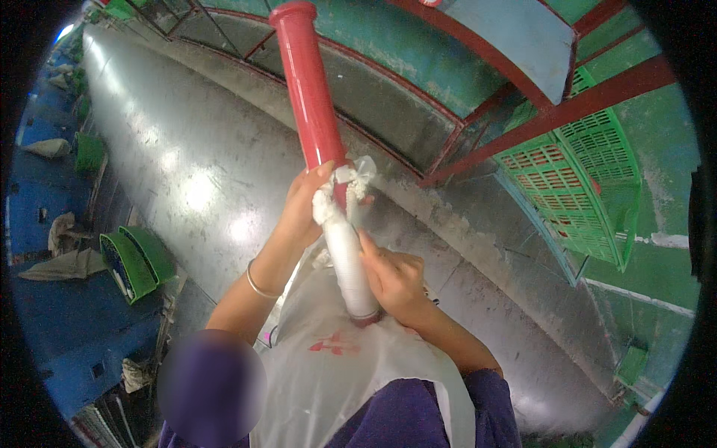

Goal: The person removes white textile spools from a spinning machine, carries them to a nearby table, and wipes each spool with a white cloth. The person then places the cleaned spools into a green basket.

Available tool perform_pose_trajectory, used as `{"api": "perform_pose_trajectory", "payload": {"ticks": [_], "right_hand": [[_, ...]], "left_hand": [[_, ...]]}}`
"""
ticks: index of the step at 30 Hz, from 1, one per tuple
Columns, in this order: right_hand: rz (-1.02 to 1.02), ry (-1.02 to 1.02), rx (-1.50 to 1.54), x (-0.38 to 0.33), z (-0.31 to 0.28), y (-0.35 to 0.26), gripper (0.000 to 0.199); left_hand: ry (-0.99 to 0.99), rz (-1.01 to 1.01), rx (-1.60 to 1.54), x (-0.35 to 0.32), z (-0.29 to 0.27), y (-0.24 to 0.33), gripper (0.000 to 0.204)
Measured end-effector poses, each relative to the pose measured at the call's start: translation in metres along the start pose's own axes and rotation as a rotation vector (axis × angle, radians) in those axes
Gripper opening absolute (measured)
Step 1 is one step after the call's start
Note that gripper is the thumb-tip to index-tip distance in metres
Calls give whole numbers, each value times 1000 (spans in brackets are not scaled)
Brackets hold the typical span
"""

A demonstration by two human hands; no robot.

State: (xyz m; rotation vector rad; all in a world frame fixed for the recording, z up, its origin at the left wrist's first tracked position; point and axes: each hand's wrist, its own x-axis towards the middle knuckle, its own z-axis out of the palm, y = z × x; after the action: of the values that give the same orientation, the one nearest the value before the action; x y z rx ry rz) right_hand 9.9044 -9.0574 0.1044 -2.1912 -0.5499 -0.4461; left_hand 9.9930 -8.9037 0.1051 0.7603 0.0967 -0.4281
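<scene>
She stands at the long steel counter (187, 172) with a red tube (310, 89) held upright in front of her. Her left hand (305, 205) is wrapped around it near the middle, fingers clamped on the tube and on the bunched white material (351, 187) gathered there. Just below, her right hand (396, 280) closes around the white sleeve (347, 257) covering the lower part of the tube. A clear plastic apron (336, 373) hangs beneath both hands. Well to the right of the right hand stands a green crate (590, 187); a green basket (134, 261) sits left of the left forearm.
</scene>
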Motion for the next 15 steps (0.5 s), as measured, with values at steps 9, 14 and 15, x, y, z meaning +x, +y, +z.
{"api": "perform_pose_trajectory", "payload": {"ticks": [9,14,15], "right_hand": [[29,-204,124,-37,-15,1,34],[-52,-327,217,-64,-35,4,37],[-5,-426,231,-68,-40,4,36]], "left_hand": [[76,-27,3,-50,-18,-38,60],[206,-152,76,-86,-16,-45,55],[204,-160,37,-89,-16,-45,53]]}}
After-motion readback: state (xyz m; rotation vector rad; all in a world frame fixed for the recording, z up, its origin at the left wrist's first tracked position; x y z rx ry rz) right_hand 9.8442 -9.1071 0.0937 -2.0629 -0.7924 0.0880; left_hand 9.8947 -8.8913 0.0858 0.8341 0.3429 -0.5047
